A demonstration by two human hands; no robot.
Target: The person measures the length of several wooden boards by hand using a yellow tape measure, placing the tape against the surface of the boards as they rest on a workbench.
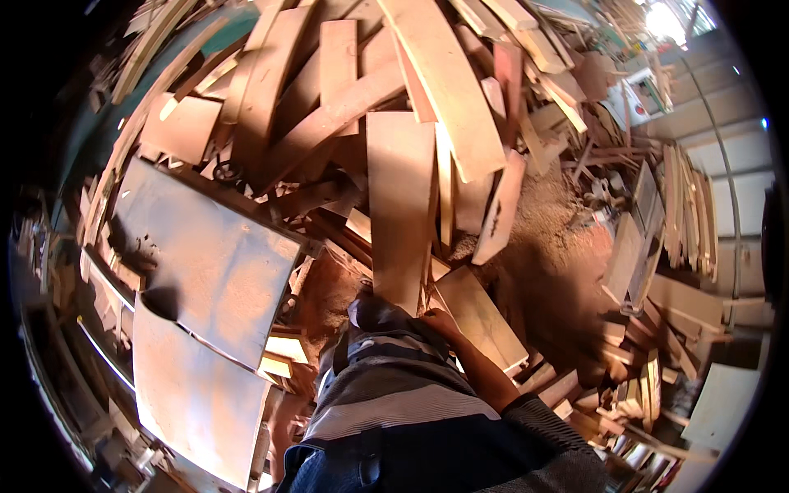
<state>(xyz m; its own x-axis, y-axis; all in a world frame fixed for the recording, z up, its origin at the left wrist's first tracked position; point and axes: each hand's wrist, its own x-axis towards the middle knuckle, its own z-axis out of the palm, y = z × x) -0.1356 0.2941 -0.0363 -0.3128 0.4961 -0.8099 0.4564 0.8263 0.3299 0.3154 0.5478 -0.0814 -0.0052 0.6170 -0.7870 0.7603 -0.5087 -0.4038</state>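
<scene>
A wide, flat wooden board (400, 189) runs straight out ahead of me, its near end close against my body. At the near right corner of this board my right hand (441, 322) is closed, with the fingers curled by its edge and partly hidden. Just right of the hand lies another broad board (481, 316), slanting away. My left hand does not show; my clothing and the board cover the place in front of my left side.
A pile of long planks (452, 90) spreads ahead. To my left stands a machine table (209, 255) with a dusty metal top. Sawdust (546, 222) covers the floor at right, beside scrap wood (629, 394). More planks (689, 209) lean by the right wall.
</scene>
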